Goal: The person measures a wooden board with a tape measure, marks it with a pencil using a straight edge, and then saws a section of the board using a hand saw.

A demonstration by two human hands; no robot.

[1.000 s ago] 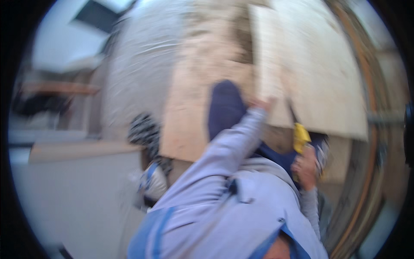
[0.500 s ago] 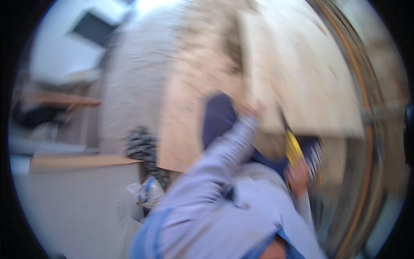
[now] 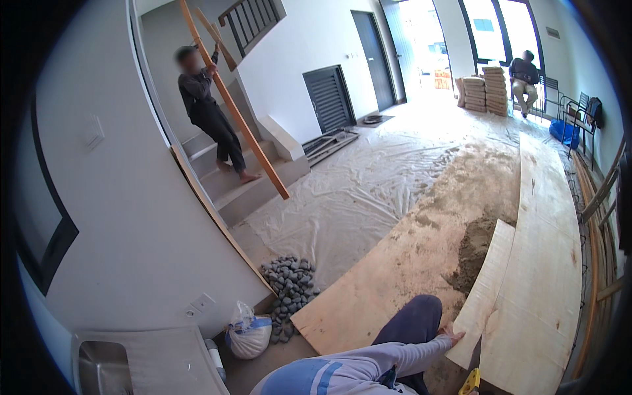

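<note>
Currently the left hand grips the plywood strip, a yellow handle near its closest end, the right hand's state unseen.

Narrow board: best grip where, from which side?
The narrow board is likely best gripped at its near left edge, from the left: the wide board lies close along its right side. The left hand touches it there.

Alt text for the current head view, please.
A person's left grip touches the near end of a pale wooden strip, a yellow tool showing at the lower edge. Farther off, one person stands on steps holding a long brown plank; another sits near stacked bags.
</note>
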